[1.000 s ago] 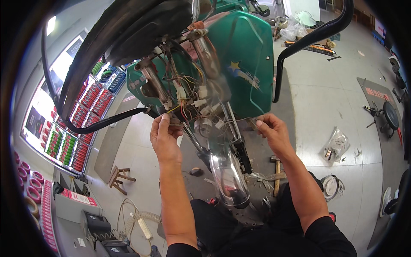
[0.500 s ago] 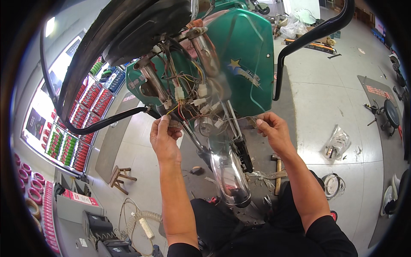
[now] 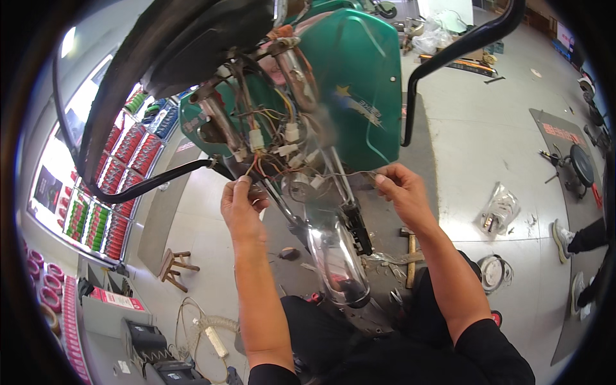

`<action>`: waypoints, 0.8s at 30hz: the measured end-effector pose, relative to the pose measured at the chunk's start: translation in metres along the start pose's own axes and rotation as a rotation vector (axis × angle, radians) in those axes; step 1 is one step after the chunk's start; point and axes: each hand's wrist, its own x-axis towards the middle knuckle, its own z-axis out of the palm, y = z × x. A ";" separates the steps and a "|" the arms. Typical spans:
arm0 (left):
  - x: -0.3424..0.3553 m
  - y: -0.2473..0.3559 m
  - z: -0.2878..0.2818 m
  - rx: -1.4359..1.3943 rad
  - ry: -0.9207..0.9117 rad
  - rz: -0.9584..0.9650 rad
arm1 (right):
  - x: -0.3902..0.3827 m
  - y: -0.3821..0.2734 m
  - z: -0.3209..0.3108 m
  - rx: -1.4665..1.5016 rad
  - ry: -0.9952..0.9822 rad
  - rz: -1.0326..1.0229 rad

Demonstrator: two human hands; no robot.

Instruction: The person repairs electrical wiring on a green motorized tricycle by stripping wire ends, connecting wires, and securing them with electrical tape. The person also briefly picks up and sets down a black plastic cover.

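My left hand is closed in a pinch on the end of a yellow wire that comes down from the bundle at the front of a green two-wheeler. My right hand pinches the tip of a thin wire, stretched sideways from the same bundle. Between the hands hang white plug connectors and several loose coloured wires. Chrome fork tubes run alongside the bundle, with a green body panel to their right. Below the wires sits a shiny chrome fender.
Black curved bars flank the vehicle. A hammer lies on the floor by my right knee, and a clear plastic bag farther right. A wooden stool stands at left. Another person's legs show at the right edge.
The whole view has shifted slightly, with the vehicle now a little farther left. Both hands keep their pinch on the wires. At the right edge, another person's legs have come further into view.
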 end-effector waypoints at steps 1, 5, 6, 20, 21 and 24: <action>0.002 -0.002 -0.001 0.005 0.005 -0.002 | 0.001 0.001 0.000 0.009 -0.005 0.001; 0.003 -0.009 -0.004 -0.031 -0.032 -0.018 | 0.000 -0.001 0.001 0.006 -0.017 -0.004; 0.003 -0.009 -0.003 -0.045 -0.046 -0.019 | 0.000 -0.002 0.000 0.018 -0.040 0.020; -0.037 -0.009 0.013 -0.035 -0.070 0.057 | -0.002 0.003 -0.014 0.727 -0.489 0.503; -0.043 -0.017 0.009 -0.063 -0.028 0.052 | -0.002 0.002 -0.012 0.746 -0.486 0.499; -0.073 -0.048 -0.001 -0.060 -0.065 0.023 | -0.004 -0.002 -0.008 0.735 -0.448 0.510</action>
